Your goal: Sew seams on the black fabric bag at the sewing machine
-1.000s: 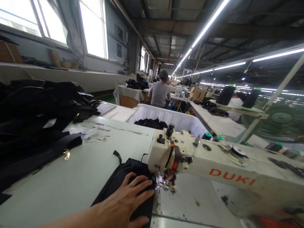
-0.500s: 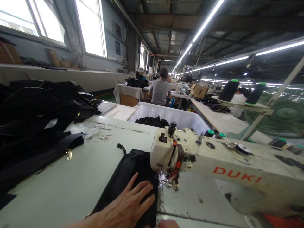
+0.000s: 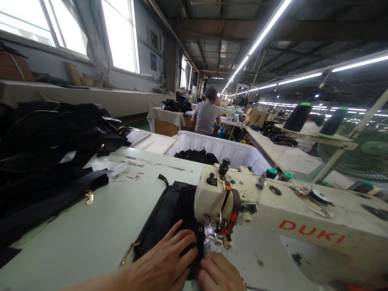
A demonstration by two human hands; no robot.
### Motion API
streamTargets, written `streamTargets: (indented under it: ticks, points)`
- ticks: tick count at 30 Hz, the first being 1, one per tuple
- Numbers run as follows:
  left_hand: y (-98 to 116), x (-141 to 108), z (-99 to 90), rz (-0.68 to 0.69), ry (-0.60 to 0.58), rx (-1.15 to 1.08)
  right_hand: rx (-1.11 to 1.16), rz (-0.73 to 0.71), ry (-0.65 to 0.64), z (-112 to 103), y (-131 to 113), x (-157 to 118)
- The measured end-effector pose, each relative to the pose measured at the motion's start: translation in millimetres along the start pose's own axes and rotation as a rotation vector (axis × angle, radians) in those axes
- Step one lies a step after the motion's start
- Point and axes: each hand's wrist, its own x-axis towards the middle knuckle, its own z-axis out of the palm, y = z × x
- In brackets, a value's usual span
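Note:
A black fabric piece (image 3: 169,214) with a gold zipper pull (image 3: 129,251) at its lower left lies on the pale machine table. Its right edge runs beside the presser foot of the white sewing machine (image 3: 230,194). My left hand (image 3: 166,258) rests flat on the fabric with its fingers spread. Close to the near right edge of the fabric is my right hand (image 3: 220,273), its fingers curled and pinching that edge just below the needle area. The fingertips of this hand are partly hidden. Small pale marks show on the fabric next to the foot.
A heap of black fabric pieces (image 3: 54,133) with zippers covers the table's left side. Behind the machine stands a white plastic bin (image 3: 242,151) with black cloth inside. Thread cones (image 3: 297,117) and a green fan (image 3: 363,149) are on the right. A person (image 3: 206,115) sits farther off.
My right hand has come up into view at the fabric's near edge. The fabric has slid forward along the machine, its zipper pull now showing more. My left hand stays on it.

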Motion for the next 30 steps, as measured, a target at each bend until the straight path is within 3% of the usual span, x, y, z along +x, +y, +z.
streamTargets:
  ticks: [5, 11, 14, 20, 23, 26, 30]
  points:
    - [-7.9, -1.3, 13.3, 0.056, 0.034, -0.037, 0.041, 0.059, 0.043, -5.8, 5.6, 16.6]
    - [-22.3, 2.0, 26.8, 0.145, 0.024, -0.1, -0.089, 0.097, 0.166, -2.6, 12.5, 18.7]
    - [-31.4, 9.3, 22.6, 0.152, -0.008, -0.133, -0.143, 0.108, 0.115, -0.8, 16.5, 13.4]
    - [-48.3, 22.8, 17.6, 0.099, -0.116, -0.162, -0.238, 0.164, -0.214, -0.7, 21.1, 2.8]
    - [-55.2, 26.9, 20.8, 0.084, -0.118, -0.164, -0.237, 0.215, -0.205, 2.0, 22.9, -1.4]
    - [-57.6, 27.6, 25.8, 0.07, -0.09, -0.16, -0.201, 0.164, -0.138, 2.1, 23.2, -3.0]
    - [-56.4, 25.4, 23.9, 0.099, -0.006, -0.133, -0.16, 0.271, -0.102, -15.4, 15.9, 13.8]
